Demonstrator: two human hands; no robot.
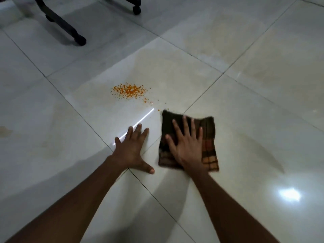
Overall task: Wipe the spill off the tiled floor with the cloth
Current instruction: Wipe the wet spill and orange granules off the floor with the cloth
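Observation:
An orange, grainy spill lies scattered on a pale glossy floor tile, with a few stray specks trailing toward the lower right. A folded dark brown checked cloth lies flat on the floor just right of and below the spill, apart from its main patch. My right hand presses flat on the cloth with fingers spread. My left hand rests palm down on the bare tile to the left of the cloth, fingers apart and holding nothing.
Black office chair legs with castors stand at the top left, and another castor at top centre. Dark grout lines cross the floor. Bright light reflections show on the tiles at lower right.

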